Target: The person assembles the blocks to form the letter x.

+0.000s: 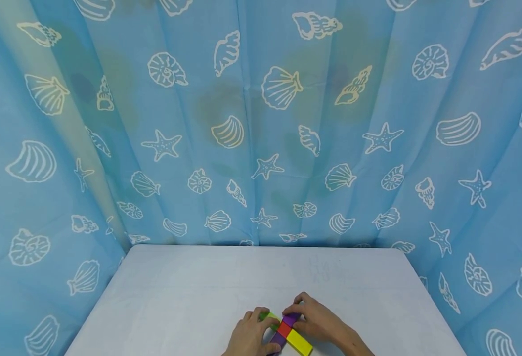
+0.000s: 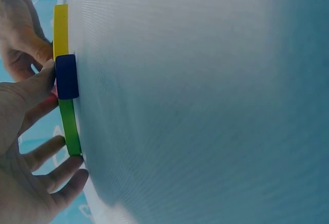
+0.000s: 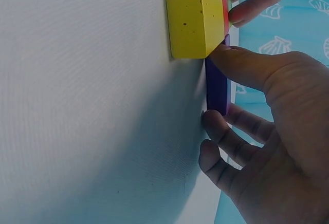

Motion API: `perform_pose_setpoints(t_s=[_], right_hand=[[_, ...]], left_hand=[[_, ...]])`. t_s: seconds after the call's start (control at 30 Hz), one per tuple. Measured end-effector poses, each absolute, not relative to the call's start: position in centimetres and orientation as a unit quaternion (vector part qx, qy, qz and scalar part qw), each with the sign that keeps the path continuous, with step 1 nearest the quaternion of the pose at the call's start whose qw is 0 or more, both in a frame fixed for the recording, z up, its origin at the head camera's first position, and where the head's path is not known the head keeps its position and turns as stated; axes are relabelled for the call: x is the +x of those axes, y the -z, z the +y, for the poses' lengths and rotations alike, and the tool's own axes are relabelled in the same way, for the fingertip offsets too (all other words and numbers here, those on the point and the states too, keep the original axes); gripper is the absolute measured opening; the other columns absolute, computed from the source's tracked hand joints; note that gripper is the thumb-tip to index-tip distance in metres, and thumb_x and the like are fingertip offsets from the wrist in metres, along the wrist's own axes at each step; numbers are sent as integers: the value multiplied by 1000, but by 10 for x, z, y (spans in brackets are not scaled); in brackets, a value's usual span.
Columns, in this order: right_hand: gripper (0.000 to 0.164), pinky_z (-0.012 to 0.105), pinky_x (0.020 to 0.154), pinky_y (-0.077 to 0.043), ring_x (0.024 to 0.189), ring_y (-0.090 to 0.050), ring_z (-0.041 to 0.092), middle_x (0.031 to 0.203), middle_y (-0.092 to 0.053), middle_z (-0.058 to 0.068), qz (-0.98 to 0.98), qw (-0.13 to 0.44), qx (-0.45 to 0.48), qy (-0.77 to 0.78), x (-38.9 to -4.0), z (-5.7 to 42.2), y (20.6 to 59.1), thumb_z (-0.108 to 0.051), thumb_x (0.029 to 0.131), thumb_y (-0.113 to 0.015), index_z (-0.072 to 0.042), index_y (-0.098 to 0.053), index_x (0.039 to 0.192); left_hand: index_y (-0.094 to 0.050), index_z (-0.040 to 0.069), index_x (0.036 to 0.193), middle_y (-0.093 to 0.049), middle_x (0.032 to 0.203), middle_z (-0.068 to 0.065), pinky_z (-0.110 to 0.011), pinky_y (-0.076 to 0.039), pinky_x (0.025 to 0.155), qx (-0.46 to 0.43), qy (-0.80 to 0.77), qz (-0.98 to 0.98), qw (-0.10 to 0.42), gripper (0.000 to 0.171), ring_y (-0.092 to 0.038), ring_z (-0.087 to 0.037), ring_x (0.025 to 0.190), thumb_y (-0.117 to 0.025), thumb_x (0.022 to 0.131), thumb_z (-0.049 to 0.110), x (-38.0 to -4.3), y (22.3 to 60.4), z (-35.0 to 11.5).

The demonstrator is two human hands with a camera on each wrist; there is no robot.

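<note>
Colored blocks lie in a cross on the white table point(image 1: 176, 282). A red block point(image 1: 284, 329) is the middle, with a yellow block point(image 1: 300, 342) at its near right and a green block point(image 1: 271, 319) at its far left. One purple block point(image 1: 290, 319) extends far right, another dark purple block point(image 1: 279, 339) near left. My left hand point(image 1: 248, 333) curls its fingers about the green block, its thumb against the near purple block. With thumb and fingertips at opposite ends, my right hand point(image 1: 321, 321) grips the far purple block point(image 3: 218, 86). Fingers partly cover the green and purple blocks.
A blue curtain point(image 1: 252, 148) printed with white shells and starfish hangs behind the table and along both sides. Faint marks point(image 1: 325, 269) show on the tabletop beyond the blocks. The table's back edge meets the curtain.
</note>
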State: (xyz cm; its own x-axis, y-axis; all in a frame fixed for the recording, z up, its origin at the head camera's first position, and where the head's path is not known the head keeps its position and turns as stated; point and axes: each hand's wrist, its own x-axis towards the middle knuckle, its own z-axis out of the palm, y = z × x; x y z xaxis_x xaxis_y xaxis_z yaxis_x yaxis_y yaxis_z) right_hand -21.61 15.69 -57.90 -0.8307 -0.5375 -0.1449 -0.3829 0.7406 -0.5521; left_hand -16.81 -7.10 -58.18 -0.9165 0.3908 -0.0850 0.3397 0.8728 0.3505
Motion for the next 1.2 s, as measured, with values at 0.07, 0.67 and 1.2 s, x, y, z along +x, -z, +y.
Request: perform_pose_setpoints(t_s=[0.07,0.67,1.2], right_hand=[[32,39,90,-56,92,-56,11,116,-54,-4,921,150,-250,259,-216,157,580,-32,91,-74,-36,-71,122],[35,41,92,-56,95,-57,12,117,-54,-4,923,146,-245,258,-214,155,578,-34,89,-75,-40,-69,124],[31,35,85,-56,91,-55,13,120,-53,0,917,173,-246,262,-217,158,578,-31,94,-71,-40,-70,124]], left_hand=[[-66,40,125,-53,133,0,-50,-53,90,195,-154,966,74,48,-56,-29,116,-76,81,58,-168,582,-71],[-60,47,134,-51,134,-1,-48,-52,88,217,-102,969,62,53,-56,-27,112,-70,84,62,-168,582,-70],[-54,52,138,-50,135,0,-47,-51,92,208,-82,971,87,56,-53,-23,111,-67,85,64,-172,584,-67]])
